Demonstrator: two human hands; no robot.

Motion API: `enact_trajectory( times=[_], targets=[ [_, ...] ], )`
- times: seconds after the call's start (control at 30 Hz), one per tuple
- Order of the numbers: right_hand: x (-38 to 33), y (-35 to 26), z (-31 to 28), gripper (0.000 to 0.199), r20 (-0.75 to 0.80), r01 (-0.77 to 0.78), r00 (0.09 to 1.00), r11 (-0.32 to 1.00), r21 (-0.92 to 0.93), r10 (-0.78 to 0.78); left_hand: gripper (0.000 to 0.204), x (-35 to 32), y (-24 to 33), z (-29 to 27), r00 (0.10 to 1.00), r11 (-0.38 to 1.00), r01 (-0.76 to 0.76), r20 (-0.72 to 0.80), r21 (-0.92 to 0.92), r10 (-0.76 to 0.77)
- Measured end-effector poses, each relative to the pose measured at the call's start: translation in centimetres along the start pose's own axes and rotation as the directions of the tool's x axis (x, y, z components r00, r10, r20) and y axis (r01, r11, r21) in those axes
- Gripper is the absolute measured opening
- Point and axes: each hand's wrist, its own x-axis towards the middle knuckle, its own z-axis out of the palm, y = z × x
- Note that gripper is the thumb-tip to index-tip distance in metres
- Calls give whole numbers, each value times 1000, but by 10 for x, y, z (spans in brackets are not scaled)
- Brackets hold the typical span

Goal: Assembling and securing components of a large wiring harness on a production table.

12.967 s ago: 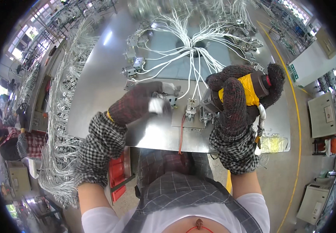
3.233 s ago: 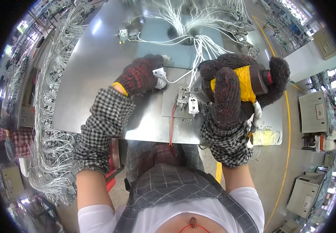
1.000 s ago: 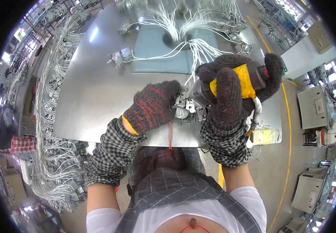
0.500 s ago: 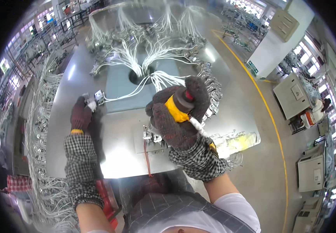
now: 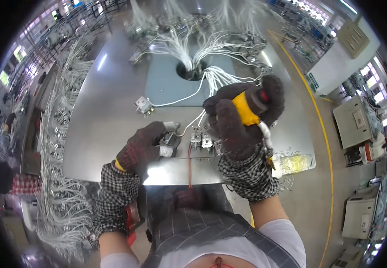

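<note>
In the head view, a small grey switch part [image 5: 170, 142] was held down on the shiny metal table [image 5: 99, 134] near its front edge by the gloved left hand [image 5: 142, 149], which was closed on it. The part looked light, hard and a bit slippery, so its sides seemed the best place to hold. A yellow-and-black screwdriver [image 5: 248, 107] was gripped tight in the raised right hand [image 5: 240, 123], tip pointing down. White wires [image 5: 189, 44] were spread behind.

Dark knit gloves w/ red flecks, checked b/w sleeve covers, prob. white tee.
</note>
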Motion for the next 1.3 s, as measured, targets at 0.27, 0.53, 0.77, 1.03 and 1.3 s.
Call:
enact_trajectory(
  times=[0.27,0.53,0.77,1.03,1.3],
  targets=[
    [9,-3,0,78,-62,15,998,998,65,-11,66,7,12,8,965,848,250,43,-468,-260],
    [23,-14,-24,75,-250,51,966,996,-68,-66,72,35,19,56,989,959,-103,-73,264,126],
    [8,-11,-12,84,-176,-25,984,998,-58,14,66,40,36,43,999,898,43,-28,437,-34],
    [-4,-4,-14,78,-3,-42,999,982,-182,42,75,38,36,47,994,906,100,-8,412,-107],
    [-10,-3,-8,63,-22,-90,996,984,-152,87,76,67,-23,-18,920,736,283,-390,615,-28]
  ],
)
